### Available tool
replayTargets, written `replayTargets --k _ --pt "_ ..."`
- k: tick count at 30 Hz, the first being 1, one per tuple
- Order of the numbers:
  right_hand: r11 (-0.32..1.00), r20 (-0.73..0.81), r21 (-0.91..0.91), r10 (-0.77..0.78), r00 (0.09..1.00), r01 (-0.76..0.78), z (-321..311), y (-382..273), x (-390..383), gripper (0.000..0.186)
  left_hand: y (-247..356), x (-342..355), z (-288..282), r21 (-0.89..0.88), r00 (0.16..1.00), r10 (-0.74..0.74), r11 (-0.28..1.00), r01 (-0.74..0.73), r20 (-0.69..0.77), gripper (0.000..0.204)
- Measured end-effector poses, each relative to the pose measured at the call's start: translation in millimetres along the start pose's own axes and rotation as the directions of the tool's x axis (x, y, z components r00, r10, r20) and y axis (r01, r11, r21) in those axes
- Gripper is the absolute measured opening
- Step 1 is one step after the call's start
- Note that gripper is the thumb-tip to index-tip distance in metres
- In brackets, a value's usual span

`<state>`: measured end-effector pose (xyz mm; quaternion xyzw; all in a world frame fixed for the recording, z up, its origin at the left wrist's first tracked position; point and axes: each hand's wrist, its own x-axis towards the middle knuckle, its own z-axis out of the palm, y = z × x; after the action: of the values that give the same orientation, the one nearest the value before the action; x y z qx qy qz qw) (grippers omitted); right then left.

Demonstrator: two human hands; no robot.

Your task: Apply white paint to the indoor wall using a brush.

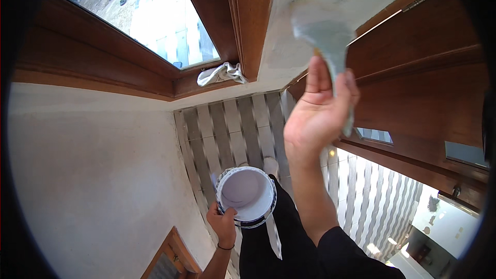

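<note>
My right hand (318,116) is raised in front of the wall strip (284,51) between the window and the door. Its fingers close round the handle of a wide paintbrush (329,36), whose pale bristles point up and look blurred. Whether the bristles touch the wall I cannot tell. Lower down, in front of my legs, my left hand (223,225) grips the rim of a round white bucket (270,199), thumb over the edge. Whitish paint (243,188) shows inside, and paint streaks mark the bucket's outer rim.
A crumpled whitish cloth (222,74) lies on the ledge of the brown wooden window frame (253,31). To the right stands a brown wooden door (423,77) with metal hinges. Grey-and-white striped tiles (232,119) cover the floor. A white wall (98,165) runs along the left.
</note>
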<state>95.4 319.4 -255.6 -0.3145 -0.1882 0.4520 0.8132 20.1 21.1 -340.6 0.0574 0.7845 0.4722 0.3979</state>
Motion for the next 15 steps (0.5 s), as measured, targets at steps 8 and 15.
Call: replayTargets --k 8,15 --pt "0.976 -0.228 -0.098 0.170 0.959 -0.196 -103 87 3 0.022 -2 6 -2 0.013 1.000 -0.024 1.000 0.024 0.013 0.012" --pt "0.858 -0.447 -0.221 0.334 0.830 -0.464 -192 130 18 0.028 1 5 1 -0.006 0.998 -0.055 0.998 0.055 0.015 0.011"
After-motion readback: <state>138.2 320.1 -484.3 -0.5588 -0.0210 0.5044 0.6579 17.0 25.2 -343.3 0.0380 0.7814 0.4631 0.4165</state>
